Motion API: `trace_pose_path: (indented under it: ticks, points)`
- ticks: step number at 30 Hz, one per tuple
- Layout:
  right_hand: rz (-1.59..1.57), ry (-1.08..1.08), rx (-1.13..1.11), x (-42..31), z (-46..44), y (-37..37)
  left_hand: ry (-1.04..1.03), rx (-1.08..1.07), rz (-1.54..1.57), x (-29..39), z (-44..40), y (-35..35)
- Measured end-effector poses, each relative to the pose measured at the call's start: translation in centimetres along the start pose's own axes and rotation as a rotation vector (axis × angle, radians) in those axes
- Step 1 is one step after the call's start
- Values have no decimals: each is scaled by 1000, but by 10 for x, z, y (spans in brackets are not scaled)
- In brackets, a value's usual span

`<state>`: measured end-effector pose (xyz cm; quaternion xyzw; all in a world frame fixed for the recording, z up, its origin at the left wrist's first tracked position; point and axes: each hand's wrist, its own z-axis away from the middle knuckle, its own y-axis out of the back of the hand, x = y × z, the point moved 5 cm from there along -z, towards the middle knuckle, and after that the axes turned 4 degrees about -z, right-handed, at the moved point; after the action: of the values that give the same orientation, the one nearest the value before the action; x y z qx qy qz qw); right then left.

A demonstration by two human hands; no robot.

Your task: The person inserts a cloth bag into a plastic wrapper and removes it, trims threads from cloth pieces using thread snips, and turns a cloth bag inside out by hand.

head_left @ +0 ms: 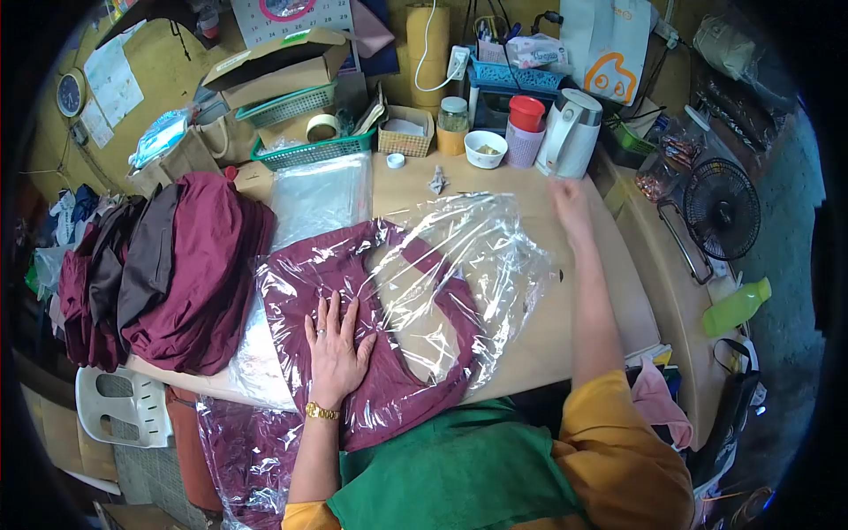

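Note:
A maroon fabric bag (314, 265) with a wide looped strap (464, 305) lies flat on the table inside a clear plastic bag (503, 256). My left hand (340, 353) rests palm down on it, fingers spread over the plastic. Beyond the loose end of the plastic, my right hand (570, 208) reaches out to the base of the white kettle (572, 132). Its fingers are blurred, so their grip does not show. Clear plastic sleeves (322, 194) lie behind the maroon bag.
Maroon and dark bags (190, 265) are piled at the left. Green baskets (309, 150), a jar (453, 124), a white bowl (486, 148) and a red-lidded container (526, 132) line the back. A fan (722, 209) and green bottle (736, 306) are at the right.

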<state>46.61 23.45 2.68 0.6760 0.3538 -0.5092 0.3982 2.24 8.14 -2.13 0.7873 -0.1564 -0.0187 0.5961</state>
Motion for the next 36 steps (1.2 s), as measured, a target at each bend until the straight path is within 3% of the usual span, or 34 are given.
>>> trace_pose_path:
  ticks: [1,2,4,6,8,12,15,16,17,18,19,20,21,22,23,24,25,27,29,31,33,34,36]
  points:
    - [188,-137,-168,5,23,-2,13,-13,-4,-1,-1,0]
    - [310,151,-345,14,52,-15,13,-12,-4,-1,-1,0]
    - [430,442,-520,21,85,-23,13,-11,-3,0,-1,1]
    - [197,-170,-593,45,89,6,11,-6,2,-1,-2,1]
    - [6,-238,-174,97,35,82,1,9,20,-2,1,-1]
    - [-131,-373,6,77,55,96,-5,49,36,-5,-1,-7]
    - [-209,-446,-436,60,102,-3,68,-25,248,44,-9,42]
    - [-314,-438,-561,56,114,-33,58,-91,500,69,-14,47]
    - [-524,-390,-835,9,143,-69,49,-161,754,94,-19,46]
    - [-735,-335,-1106,-48,175,-93,-34,-75,845,115,-28,42]
    - [-732,-337,-1115,-70,187,-105,-120,17,932,126,-42,40]
    - [-618,41,-973,-97,187,-109,-119,163,1121,123,-61,50]
    - [-498,405,-806,-123,190,-103,84,142,1375,115,-86,60]
    - [-502,406,-810,-140,193,-98,144,120,1156,105,-108,91]
    - [-470,473,-591,-158,188,-83,142,218,1130,96,-124,124]
    - [-434,529,-373,-172,186,-68,101,386,833,90,-129,162]
    - [-436,526,-379,-181,192,-63,59,539,528,87,-130,198]
    - [-284,707,-256,-198,208,-51,-18,480,2174,63,-138,227]
    - [-251,768,-290,-200,215,-49,-398,458,2002,58,-91,250]
    - [119,787,-433,-188,219,-56,-218,468,2143,10,-50,198]
    - [192,738,-460,-162,215,-68,57,550,2151,-19,-5,140]
    - [292,636,-481,-142,211,-76,472,658,1969,-36,28,99]
    - [437,477,-554,-100,205,-94,612,405,2138,-64,90,22]
